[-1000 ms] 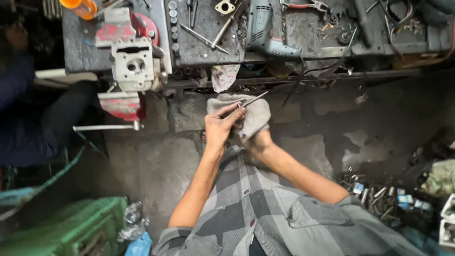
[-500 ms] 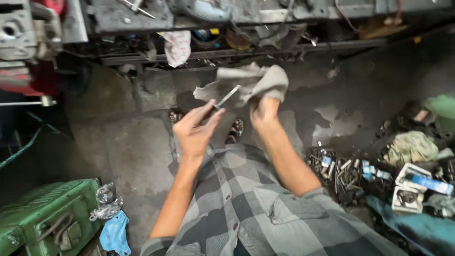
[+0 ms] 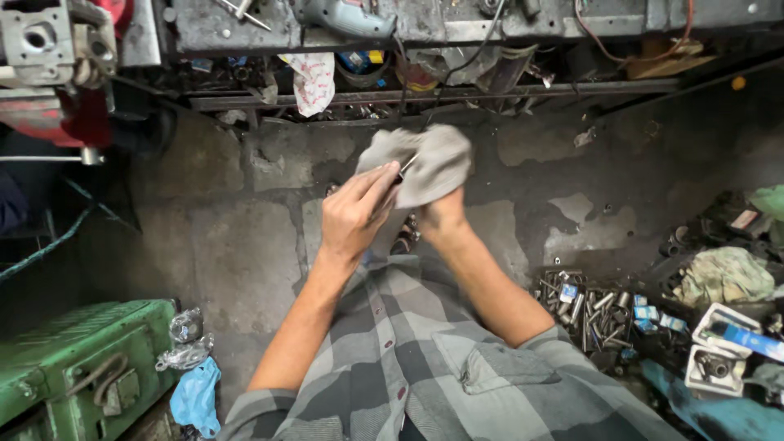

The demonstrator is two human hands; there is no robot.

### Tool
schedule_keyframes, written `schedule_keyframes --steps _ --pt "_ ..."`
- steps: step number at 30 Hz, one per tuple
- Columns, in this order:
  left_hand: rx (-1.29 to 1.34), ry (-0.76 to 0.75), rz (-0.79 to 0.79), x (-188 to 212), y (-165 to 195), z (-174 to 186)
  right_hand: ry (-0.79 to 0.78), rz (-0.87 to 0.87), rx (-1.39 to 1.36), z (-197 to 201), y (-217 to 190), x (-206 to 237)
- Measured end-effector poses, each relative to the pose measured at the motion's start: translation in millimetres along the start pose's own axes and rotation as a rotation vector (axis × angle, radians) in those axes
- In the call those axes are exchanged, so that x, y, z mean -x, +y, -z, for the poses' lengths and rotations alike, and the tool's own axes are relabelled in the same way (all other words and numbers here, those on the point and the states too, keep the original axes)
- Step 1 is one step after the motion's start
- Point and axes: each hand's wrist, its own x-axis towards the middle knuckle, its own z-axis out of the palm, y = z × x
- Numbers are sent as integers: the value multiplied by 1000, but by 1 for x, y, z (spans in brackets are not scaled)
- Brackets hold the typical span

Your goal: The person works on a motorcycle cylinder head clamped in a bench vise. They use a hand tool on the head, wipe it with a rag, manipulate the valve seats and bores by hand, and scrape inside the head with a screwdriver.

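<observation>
Wiping looks midway near the frame's centre: left hand [image 3: 353,214] pinches a thin grey metal rod [image 3: 406,166] in its fingers [image 3: 377,181], tip buried in the crumpled grey cloth rag [image 3: 429,162] bunched around it by right hand [image 3: 441,214], above the stained concrete floor [image 3: 245,245].

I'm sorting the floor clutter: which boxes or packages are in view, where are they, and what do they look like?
Small blue and white cardboard boxes: right floor, among metal parts.
Open white box with blue flap: lower right edge, rectangular.
Crumpled clear plastic bag: lower left, beside green metal case.
No screens or signs in view.
</observation>
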Motion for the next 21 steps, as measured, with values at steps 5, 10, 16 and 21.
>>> schedule_keyframes --steps 5,10,16,21 --pt "252 134 144 -9 -3 14 -333 32 -80 -13 -35 -15" --pt "287 116 112 -18 -15 13 -500 -426 -382 -55 -12 24" --pt "656 -54 490 3 -33 4 -360 267 361 -74 -31 11" --pt "677 -183 488 48 -26 14 -122 370 124 -12 -120 -72"
